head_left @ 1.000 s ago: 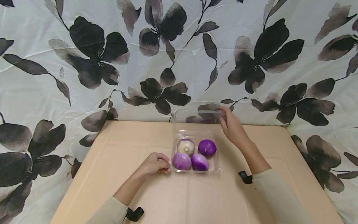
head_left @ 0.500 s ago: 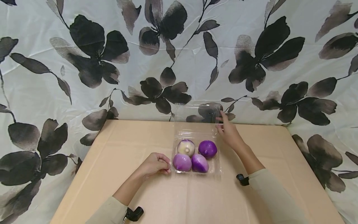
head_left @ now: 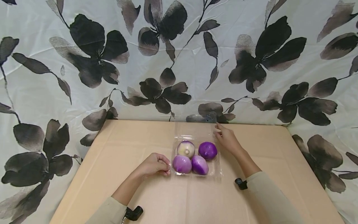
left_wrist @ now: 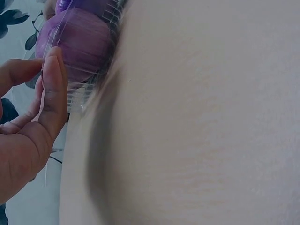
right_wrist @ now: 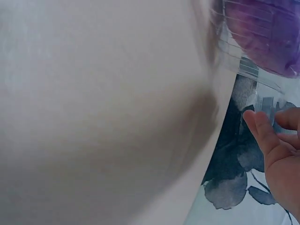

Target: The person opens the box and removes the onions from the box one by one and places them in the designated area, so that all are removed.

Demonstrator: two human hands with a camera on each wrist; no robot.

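Note:
A clear plastic clamshell container [head_left: 215, 168] sits on the table with several peeled purple onions [head_left: 199, 165] in its base. One onion [head_left: 185, 149] shows a pale white root end. The lid [head_left: 193, 129] stands raised at the far side of the base. My left hand [head_left: 155, 164] pinches the base's near left rim between thumb and fingertips; the left wrist view shows the rim between them, close to an onion [left_wrist: 79, 44]. At the lid's right edge, my right hand [head_left: 227, 138] pinches the plastic between thumb and fingers, also visible in the right wrist view.
The table [head_left: 117, 143] has a tan covering, and its far edge meets a white cloth [head_left: 209, 71] with dark flowers hanging behind. Black wrist cameras, one on the left wrist [head_left: 135, 213] and one on the right [head_left: 241, 184], stick out beside the sleeves.
My right hand has moved toward me and slightly left, bringing the lid's edge with it, so the lid's angle has changed. The left hand and the onions stay in place.

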